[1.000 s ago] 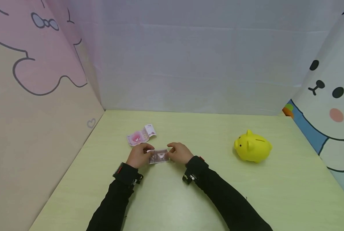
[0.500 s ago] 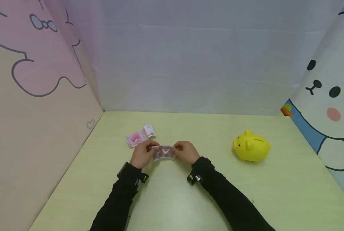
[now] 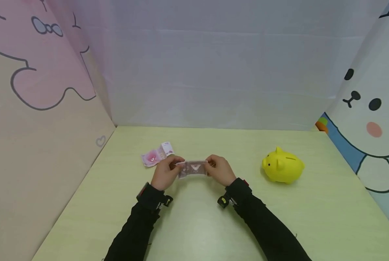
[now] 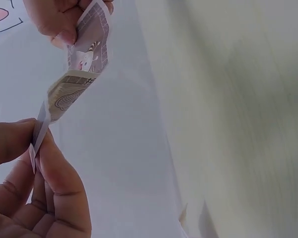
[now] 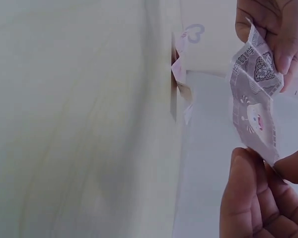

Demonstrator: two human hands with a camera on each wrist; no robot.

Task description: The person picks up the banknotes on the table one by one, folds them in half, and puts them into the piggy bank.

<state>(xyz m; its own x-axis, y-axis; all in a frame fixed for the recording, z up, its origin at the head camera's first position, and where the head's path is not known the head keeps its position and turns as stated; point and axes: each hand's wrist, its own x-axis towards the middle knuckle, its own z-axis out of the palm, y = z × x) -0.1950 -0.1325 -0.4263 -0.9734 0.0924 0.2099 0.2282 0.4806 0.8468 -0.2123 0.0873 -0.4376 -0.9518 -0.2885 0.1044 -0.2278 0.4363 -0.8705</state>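
You've got soft, even light, faint shadows; head view bows at edges, wrist views blur the counter (image 5: 79,124).

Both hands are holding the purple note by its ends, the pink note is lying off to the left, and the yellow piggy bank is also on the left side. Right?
Not quite. The piggy bank stands on the right side of the table, as the head view shows. The rest holds: the left hand and right hand pinch the purple note by its ends, and the pink note lies to the left.
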